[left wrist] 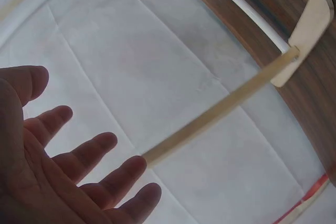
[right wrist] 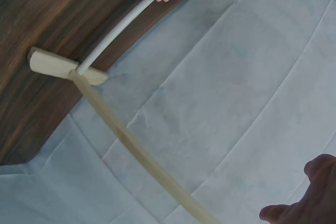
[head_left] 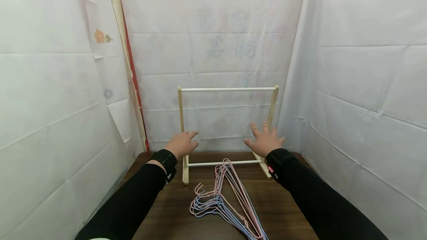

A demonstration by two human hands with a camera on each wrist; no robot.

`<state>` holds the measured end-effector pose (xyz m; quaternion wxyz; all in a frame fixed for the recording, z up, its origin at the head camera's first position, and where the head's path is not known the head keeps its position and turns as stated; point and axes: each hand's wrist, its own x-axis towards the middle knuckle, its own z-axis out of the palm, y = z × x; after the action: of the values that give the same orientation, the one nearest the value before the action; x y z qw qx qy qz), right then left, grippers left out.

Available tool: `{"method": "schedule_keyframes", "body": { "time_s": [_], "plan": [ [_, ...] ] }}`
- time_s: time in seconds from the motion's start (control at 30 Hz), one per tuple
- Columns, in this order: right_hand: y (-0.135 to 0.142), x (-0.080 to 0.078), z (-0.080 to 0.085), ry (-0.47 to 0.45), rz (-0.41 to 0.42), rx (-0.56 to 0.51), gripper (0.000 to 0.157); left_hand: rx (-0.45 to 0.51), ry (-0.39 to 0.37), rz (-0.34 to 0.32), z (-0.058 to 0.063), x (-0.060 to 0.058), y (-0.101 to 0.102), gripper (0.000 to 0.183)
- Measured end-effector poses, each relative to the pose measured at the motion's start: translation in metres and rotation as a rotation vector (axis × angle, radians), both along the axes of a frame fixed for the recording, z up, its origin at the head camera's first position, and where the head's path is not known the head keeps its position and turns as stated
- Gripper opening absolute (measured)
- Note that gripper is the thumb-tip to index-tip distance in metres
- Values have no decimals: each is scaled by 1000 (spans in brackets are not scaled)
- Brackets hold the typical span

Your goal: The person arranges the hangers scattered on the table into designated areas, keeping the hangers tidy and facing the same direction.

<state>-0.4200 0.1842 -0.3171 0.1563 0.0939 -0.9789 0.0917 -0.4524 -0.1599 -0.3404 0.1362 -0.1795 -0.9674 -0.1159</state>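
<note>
A small rack (head_left: 228, 89) with pale wooden sides and white rods stands at the back of the table. My left hand (head_left: 181, 144) is raised by its left post (left wrist: 210, 114), fingers spread and nothing held. On the other side my right hand (head_left: 264, 140) hovers before the right post (head_left: 272, 106), its fingers fanned out and empty; only part of that hand (right wrist: 310, 198) shows in the right wrist view. Below and between the hands lies a bundle of pink and blue clothes hangers (head_left: 230, 206), some of their hooks reaching the rack's lower rod (head_left: 203, 164).
The dark wooden table (head_left: 173, 214) carries the rack and hangers. White cloth sheets (head_left: 213, 47) hang behind and along both sides, close around the table. A red and cream strip (head_left: 133, 73) runs down the left back corner.
</note>
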Motion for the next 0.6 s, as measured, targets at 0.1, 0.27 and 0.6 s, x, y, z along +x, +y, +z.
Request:
{"method": "schedule_keyframes", "body": {
  "time_s": [0.1,0.27,0.6],
  "plan": [
    [0,-6,-5,-12,-4,14,76,-2,-15,4,6,2,2,50],
    [-1,-12,-23,-38,31,9,82,5,-16,13,12,5,5,51],
    [-13,125,-122,-254,366,-92,57,337,0,-12,-79,117,29,38]
  ]
}}
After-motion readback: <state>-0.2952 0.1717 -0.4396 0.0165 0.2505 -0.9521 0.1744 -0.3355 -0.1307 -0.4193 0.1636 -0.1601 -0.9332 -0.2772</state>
